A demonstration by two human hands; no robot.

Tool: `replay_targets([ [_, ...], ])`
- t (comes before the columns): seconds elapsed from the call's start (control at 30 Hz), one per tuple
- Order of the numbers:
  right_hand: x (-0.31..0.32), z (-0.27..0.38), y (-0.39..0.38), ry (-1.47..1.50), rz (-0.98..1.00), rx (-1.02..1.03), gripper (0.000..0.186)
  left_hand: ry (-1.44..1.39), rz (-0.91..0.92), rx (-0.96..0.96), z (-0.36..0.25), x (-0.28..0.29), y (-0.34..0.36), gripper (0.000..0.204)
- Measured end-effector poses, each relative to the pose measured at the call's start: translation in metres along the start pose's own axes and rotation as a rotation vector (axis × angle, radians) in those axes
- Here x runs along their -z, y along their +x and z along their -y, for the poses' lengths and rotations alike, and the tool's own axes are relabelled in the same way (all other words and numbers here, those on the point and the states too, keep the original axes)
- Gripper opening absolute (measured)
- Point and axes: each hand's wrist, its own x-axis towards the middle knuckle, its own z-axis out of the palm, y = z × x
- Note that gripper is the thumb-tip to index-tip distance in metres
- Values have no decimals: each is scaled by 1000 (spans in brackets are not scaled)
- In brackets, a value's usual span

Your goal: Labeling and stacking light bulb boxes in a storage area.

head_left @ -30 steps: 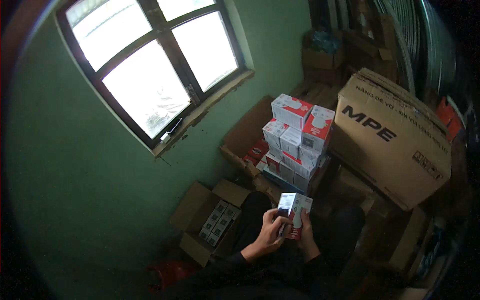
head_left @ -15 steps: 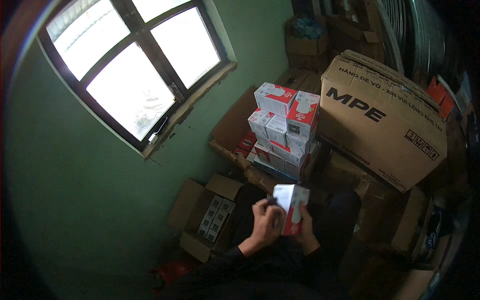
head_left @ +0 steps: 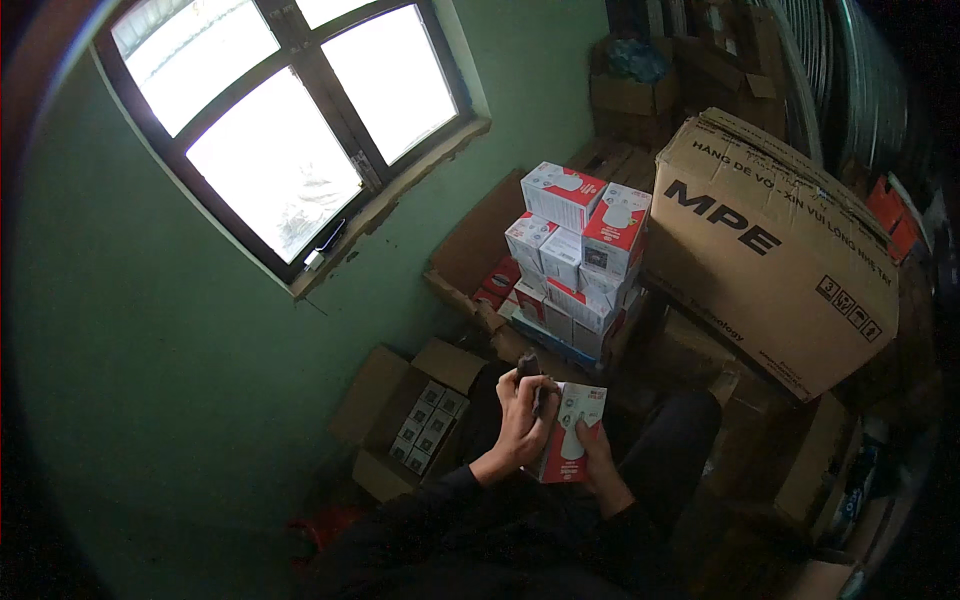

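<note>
A red-and-white light bulb box [head_left: 572,455] is in my right hand [head_left: 603,470], its printed front tilted up toward me. The fingers wrap its right side, with the thumb across the front. My left hand [head_left: 520,425] is closed around a dark, thick, pen-like object [head_left: 528,364] that points up and away. That hand is against the box's left edge, and part of the object is hidden by the fingers. Just beyond both hands stands a stack of similar red-and-white boxes [head_left: 562,250], piled on an open cardboard carton.
At the left, an open carton [head_left: 375,405] holds several small white boxes [head_left: 425,425]. A large cardboard box [head_left: 775,260] stands at the right. Further cartons [head_left: 635,95] are at the back, near a green wall [head_left: 200,370] with a window [head_left: 275,160].
The held box has turned so that its printed front faces up more and its white side is mostly hidden. My left hand has rotated, raising the dark object upright.
</note>
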Motion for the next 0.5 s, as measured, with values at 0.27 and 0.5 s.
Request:
replay_targets([
  [0.27,3,-1,-4,206,137,152,46,-17,104,-286,10,6,8,22],
  [0.5,8,-14,-6,418,271,163,55,-263,120,-17,79,-1,44,22],
])
